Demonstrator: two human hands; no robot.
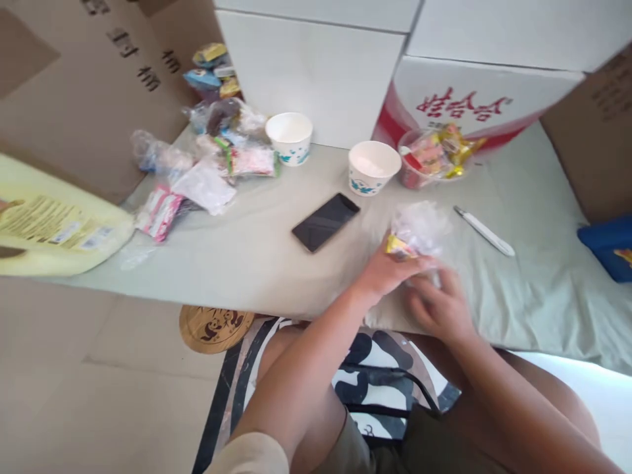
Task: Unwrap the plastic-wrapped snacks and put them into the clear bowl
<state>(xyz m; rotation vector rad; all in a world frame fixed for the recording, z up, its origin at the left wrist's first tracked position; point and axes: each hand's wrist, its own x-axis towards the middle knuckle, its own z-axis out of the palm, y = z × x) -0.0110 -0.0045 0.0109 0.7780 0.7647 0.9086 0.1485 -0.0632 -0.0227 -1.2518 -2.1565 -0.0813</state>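
Observation:
My left hand (388, 268) is closed around a crinkled clear plastic bag (422, 227). A small yellow-and-red wrapped packet (399, 246) shows at its fingers; whether it lies inside the bag is hard to see. Close beside it, my right hand (442, 304) is blurred, with curled fingers meeting the lower edge of the bag near the left fingertips. What those right fingers pinch is mostly hidden. Just beyond the hands are a white paper cup (374, 178) and a clear tub (412, 176) of gold and red wrapped sweets. A white-handled knife-like tool (486, 232) lies to the right.
A black phone (326, 222) lies on the cloth-covered table (237, 263). Another paper cup (290, 148) stands behind it. Plastic bags and wrapped snacks (212, 155) are heaped at left, beside a yellow bottle (59, 220). Cardboard boxes (316, 72) wall the back. A blue object (609, 247) sits far right.

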